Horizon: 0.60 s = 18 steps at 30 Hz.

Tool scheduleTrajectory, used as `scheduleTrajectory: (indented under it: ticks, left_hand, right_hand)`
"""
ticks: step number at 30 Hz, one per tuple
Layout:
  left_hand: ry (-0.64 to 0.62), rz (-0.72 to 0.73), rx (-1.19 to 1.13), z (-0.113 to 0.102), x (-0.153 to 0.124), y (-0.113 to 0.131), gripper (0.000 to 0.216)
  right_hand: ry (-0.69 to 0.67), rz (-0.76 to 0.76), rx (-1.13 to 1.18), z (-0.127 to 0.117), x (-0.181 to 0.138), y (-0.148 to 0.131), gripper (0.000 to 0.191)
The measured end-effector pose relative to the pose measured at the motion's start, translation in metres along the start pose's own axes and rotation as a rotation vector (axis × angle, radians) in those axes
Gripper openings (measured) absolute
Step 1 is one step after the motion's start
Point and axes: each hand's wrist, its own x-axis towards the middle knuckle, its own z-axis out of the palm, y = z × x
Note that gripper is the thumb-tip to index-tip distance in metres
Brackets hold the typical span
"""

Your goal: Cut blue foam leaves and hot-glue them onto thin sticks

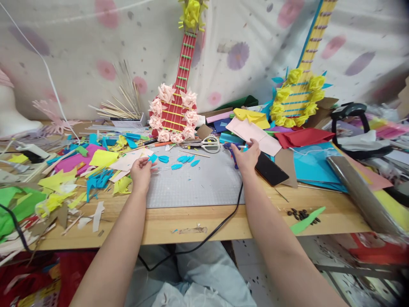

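The left hand (140,171) pinches a blue petal (153,158) beside the mat (204,183). The right hand (247,156) grips a corded blue tool (234,149).

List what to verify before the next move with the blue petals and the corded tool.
1. Left hand touching a blue petal: ok, at its fingertips.
2. Right hand hold on the blue corded tool: cannot tell, the palm covers it.
3. Black cord free of snags: probably not ok, it trails off the table edge.
4. Bare space on the cutting mat: ok.
5. Scissors away from both hands: ok, behind the mat.
6. Loose petals within reach: ok, between the hands.
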Motion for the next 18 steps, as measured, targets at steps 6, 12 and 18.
scheduleTrajectory:
  ticks: [6,12,18]
  left_hand:
    - [0.013,0.011,0.011,0.001,0.000,0.000,0.016]
    - [0.016,0.026,0.006,0.000,0.000,-0.001,0.016]
    - [-0.052,0.030,0.039,0.000,-0.002,-0.003,0.019]
  right_hand:
    - [-0.118,-0.447,0.099,-0.015,-0.016,-0.063,0.026]
    - [-0.778,-0.728,0.020,0.034,-0.041,-0.114,0.014]
    - [-0.877,-0.977,-0.277,0.083,-0.038,-0.143,0.022]
